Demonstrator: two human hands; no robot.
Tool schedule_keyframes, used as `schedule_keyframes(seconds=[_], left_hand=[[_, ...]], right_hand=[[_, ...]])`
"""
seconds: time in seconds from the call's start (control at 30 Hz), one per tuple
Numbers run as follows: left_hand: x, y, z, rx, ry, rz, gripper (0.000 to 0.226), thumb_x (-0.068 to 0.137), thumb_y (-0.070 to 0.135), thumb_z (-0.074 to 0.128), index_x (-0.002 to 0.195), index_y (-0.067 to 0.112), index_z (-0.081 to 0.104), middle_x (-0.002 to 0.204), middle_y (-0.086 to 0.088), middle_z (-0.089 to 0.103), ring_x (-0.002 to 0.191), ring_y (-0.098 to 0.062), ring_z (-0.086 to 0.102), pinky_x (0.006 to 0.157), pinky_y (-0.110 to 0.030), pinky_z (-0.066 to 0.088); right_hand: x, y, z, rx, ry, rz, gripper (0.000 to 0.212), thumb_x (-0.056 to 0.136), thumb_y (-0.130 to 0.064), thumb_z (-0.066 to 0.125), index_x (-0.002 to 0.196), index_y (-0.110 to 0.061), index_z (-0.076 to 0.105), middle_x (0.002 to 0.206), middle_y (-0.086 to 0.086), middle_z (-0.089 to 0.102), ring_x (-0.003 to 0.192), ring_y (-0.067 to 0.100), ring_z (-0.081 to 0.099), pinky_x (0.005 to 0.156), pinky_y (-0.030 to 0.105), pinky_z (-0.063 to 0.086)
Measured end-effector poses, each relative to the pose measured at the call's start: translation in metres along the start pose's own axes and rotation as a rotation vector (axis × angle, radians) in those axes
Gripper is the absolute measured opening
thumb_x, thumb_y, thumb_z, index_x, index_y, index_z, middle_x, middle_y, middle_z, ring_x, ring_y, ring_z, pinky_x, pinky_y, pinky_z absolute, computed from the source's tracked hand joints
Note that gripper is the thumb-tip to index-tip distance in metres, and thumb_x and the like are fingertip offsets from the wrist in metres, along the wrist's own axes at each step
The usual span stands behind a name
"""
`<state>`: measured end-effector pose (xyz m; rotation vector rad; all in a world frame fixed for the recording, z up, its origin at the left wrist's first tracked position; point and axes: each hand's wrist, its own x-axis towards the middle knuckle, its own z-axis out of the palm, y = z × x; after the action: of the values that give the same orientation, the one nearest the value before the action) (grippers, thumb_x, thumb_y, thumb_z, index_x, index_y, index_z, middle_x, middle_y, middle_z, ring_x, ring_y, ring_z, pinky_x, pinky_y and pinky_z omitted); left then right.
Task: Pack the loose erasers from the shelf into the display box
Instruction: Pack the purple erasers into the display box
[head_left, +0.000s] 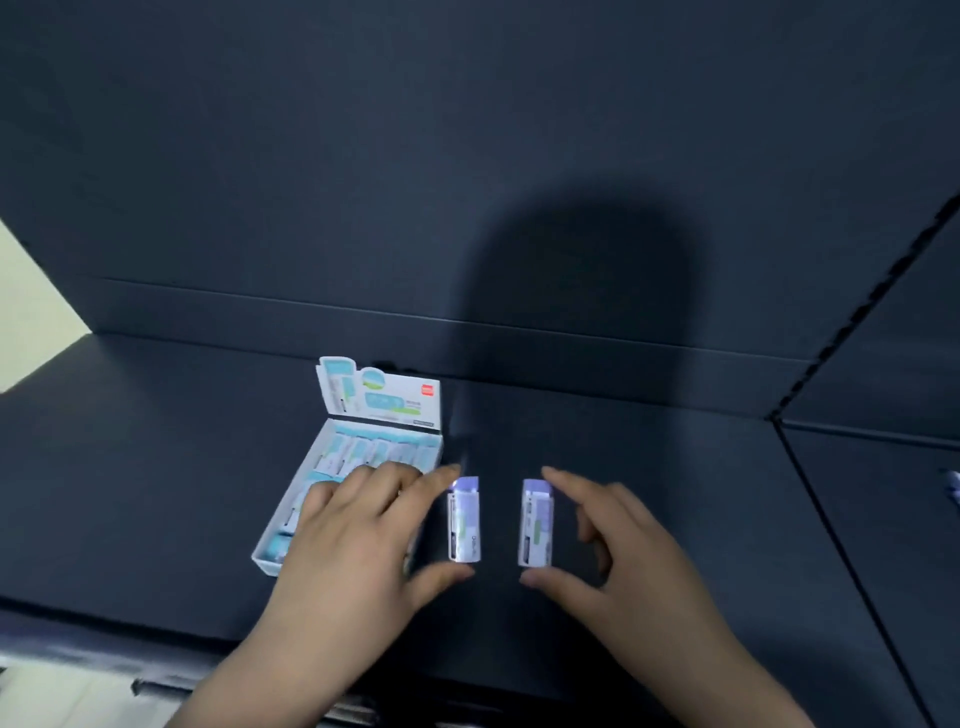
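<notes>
dark shelf (675, 493): spread fingers (569, 486) flank 2 erasers (464, 525), left hand (358, 540) half hiding display box (332, 457).

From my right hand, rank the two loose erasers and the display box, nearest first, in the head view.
1. Right eraser, between the right hand's thumb and forefinger.
2. Left eraser, by the left hand.
3. Display box, farther left, partly under the left hand.
</notes>
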<state>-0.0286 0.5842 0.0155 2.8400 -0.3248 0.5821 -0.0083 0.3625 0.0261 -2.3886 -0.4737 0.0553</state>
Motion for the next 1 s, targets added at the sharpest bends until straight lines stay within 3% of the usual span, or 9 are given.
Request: schedule_keyframes(seconds=[0.27, 0.37, 0.43, 0.53, 0.67, 0.83, 1.0], left_hand=[[-0.002, -0.118, -0.015, 0.042, -0.067, -0.022, 0.07, 0.062, 0.071, 0.047, 0.118, 0.03, 0.057, 0.09, 0.01, 0.054, 0.086, -0.012, 0.045, 0.066, -0.028, 0.029], [0.008, -0.14, -0.009, 0.068, -0.116, -0.003, 0.072, 0.057, 0.068, 0.068, 0.116, 0.028, 0.061, 0.091, 0.007, 0.057, 0.084, -0.016, 0.055, 0.066, -0.03, 0.035], [0.019, -0.146, -0.004, 0.071, -0.14, 0.016, 0.075, 0.055, 0.063, 0.071, 0.118, 0.025, 0.061, 0.091, 0.004, 0.057, 0.081, -0.02, 0.06, 0.065, -0.033, 0.039], [0.035, -0.15, -0.003, 0.041, -0.179, 0.006, 0.08, 0.061, 0.057, 0.073, 0.132, 0.027, 0.05, 0.098, 0.004, 0.053, 0.09, -0.019, 0.058, 0.07, -0.034, 0.037], [0.038, -0.158, -0.008, -0.053, -0.151, 0.015, 0.075, 0.065, 0.059, 0.064, 0.133, 0.031, 0.048, 0.097, 0.007, 0.05, 0.088, -0.015, 0.056, 0.071, -0.031, 0.034], [0.032, -0.155, -0.004, -0.093, -0.155, 0.045, 0.067, 0.068, 0.051, 0.07, 0.128, 0.027, 0.054, 0.095, 0.006, 0.052, 0.085, -0.017, 0.058, 0.072, -0.034, 0.037], [0.033, -0.136, -0.004, -0.109, -0.147, 0.098, 0.063, 0.071, 0.046, 0.071, 0.128, 0.025, 0.055, 0.094, 0.005, 0.053, 0.085, -0.018, 0.058, 0.072, -0.035, 0.038]], right_hand=[[0.055, -0.074, 0.075, -0.143, -0.029, 0.052, 0.075, 0.074, -0.059, 0.064, 0.136, -0.052, 0.024, 0.093, -0.026, 0.032, 0.083, 0.0, 0.043, 0.071, 0.015, 0.04], [0.078, -0.09, 0.093, -0.155, -0.11, 0.12, 0.076, 0.075, -0.061, 0.062, 0.138, -0.052, 0.021, 0.116, -0.023, 0.034, 0.103, 0.002, 0.048, 0.083, 0.02, 0.043], [0.097, -0.098, 0.102, -0.177, -0.147, 0.16, 0.077, 0.077, -0.06, 0.062, 0.14, -0.051, 0.018, 0.131, -0.017, 0.034, 0.115, 0.008, 0.048, 0.09, 0.025, 0.045], [0.112, -0.104, 0.106, -0.228, -0.079, 0.202, 0.08, 0.078, -0.059, 0.061, 0.142, -0.047, 0.015, 0.139, -0.015, 0.031, 0.119, 0.011, 0.047, 0.088, 0.027, 0.044], [0.096, -0.101, 0.104, -0.177, 0.03, 0.235, 0.074, 0.076, -0.061, 0.061, 0.139, -0.048, 0.024, 0.126, -0.019, 0.038, 0.108, 0.006, 0.05, 0.082, 0.026, 0.047], [0.071, -0.09, 0.106, -0.154, 0.107, 0.34, 0.065, 0.076, -0.058, 0.063, 0.133, -0.048, 0.033, 0.104, -0.02, 0.038, 0.092, 0.006, 0.052, 0.075, 0.026, 0.048], [0.06, -0.086, 0.099, -0.139, 0.142, 0.33, 0.064, 0.074, -0.057, 0.065, 0.132, -0.048, 0.037, 0.089, -0.02, 0.037, 0.086, 0.003, 0.048, 0.072, 0.025, 0.044]])
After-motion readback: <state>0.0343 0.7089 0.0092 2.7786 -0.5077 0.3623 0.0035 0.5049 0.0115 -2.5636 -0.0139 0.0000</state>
